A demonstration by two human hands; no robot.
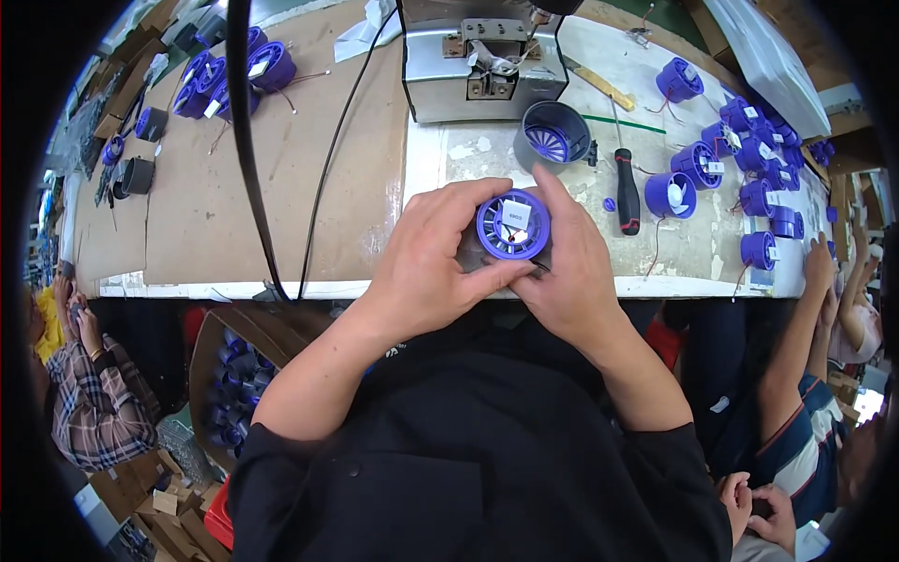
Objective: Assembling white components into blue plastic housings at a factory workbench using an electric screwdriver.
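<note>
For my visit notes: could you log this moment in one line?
left hand: holding purple round part | right hand: holding same part | beyond hands: dark cup | right of cup: screwdriver

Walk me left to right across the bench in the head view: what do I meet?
Small dark grey cup → thick black cable → left hand → purple round part held between both hands → right hand → screwdriver → purple housing with a white centre.
</note>
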